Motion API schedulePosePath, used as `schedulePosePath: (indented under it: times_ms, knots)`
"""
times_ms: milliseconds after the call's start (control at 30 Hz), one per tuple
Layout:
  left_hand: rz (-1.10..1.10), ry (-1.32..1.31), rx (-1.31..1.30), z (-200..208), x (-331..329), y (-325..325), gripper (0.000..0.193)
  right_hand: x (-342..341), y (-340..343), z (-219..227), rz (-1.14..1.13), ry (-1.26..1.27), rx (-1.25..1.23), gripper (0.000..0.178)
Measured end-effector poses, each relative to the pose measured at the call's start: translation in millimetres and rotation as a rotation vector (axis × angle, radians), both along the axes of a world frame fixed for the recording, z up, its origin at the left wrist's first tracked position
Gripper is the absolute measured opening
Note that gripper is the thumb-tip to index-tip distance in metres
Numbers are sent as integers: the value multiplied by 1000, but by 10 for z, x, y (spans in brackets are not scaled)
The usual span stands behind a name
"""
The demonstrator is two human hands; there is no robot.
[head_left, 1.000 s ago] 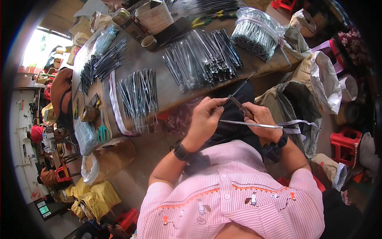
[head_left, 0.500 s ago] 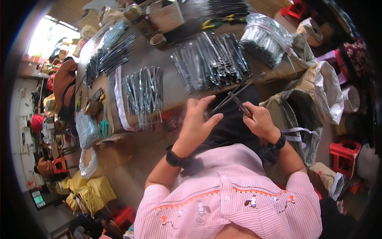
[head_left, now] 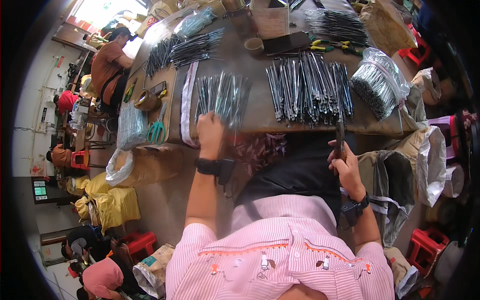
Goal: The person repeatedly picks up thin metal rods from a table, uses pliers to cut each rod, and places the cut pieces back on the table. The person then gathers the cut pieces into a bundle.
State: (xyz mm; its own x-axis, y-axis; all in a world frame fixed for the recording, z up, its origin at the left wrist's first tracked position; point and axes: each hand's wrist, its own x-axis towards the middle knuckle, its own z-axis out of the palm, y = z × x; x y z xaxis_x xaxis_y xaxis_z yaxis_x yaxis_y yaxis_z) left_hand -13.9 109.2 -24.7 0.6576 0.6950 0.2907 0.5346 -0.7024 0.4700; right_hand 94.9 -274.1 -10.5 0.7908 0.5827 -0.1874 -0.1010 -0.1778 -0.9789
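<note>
Fingertips of the left hand (head_left: pixel 210 134) are hidden at a blurred strip pile (head_left: pixel 226 97) on the table (head_left: pixel 260 102); their grip cannot be told. The right hand (head_left: pixel 347 170) is closed around a dark hand tool (head_left: pixel 340 136). Since the earlier frame, the left hand has moved from above the lap to the pile.

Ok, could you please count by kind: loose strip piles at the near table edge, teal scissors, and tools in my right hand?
Loose strip piles: 2
Teal scissors: 1
Tool in right hand: 1
Total: 4
</note>
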Motion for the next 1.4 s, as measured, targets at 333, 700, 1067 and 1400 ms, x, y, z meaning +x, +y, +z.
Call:
schedulePosePath:
  times_ms: [333, 700, 1067, 1400]
  knots:
    - [-53, 60, 98, 70, 339, -452, 41, -25, -96, 117, -61, 206, 164, 45]
    - [-274, -98, -382, -194, 1155, -864, 37, -57, -270, 104, -165, 473, 395, 45]
    - [-379, 16, -1065, 11, 1325, -624, 24, -27, -405, 16, -223, 484, 413, 40]
    - [-264, -260, -2071, 58, 705, -551, 26, 407, -926, -305, -362, 607, 1040, 34]
